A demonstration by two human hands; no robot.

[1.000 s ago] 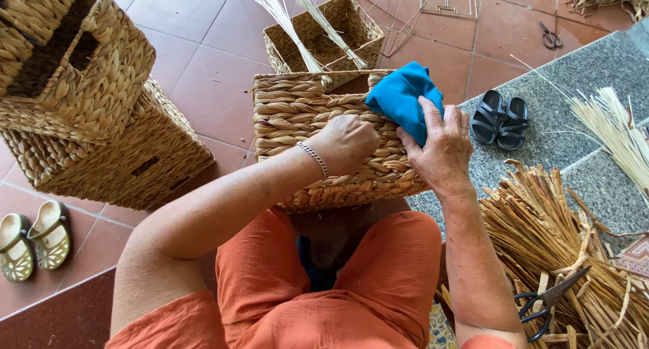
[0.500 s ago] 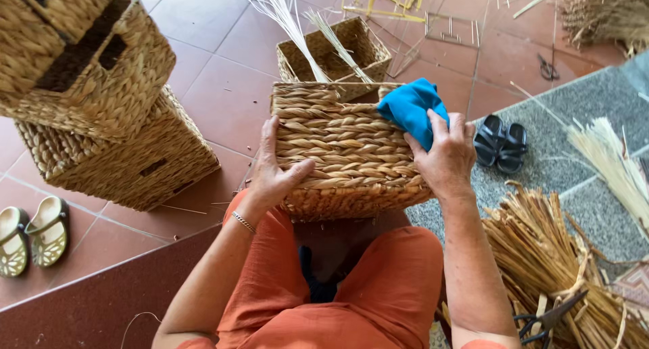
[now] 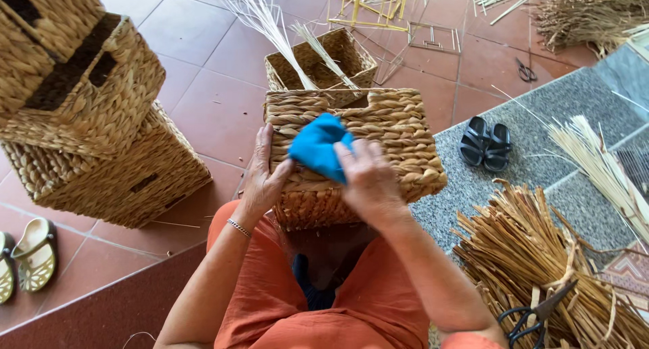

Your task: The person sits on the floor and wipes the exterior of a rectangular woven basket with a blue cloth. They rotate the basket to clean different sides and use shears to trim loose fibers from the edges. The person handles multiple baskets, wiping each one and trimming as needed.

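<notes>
Blue cloth (image 3: 318, 146) is sitting on the side of the woven basket (image 3: 355, 153) that's propped on the person's lap. Right hand (image 3: 368, 180) is closed over the cloth, fingers bunched on it and pressing it to the weave. Left hand (image 3: 260, 176) is spread flat on the basket's left edge, bracing it. To wipe well I'd go along the braids with that brace firm. Stacked baskets (image 3: 88, 119) on the left, straw bundle (image 3: 541, 254) right, probably scissors (image 3: 534, 315) on it.
</notes>
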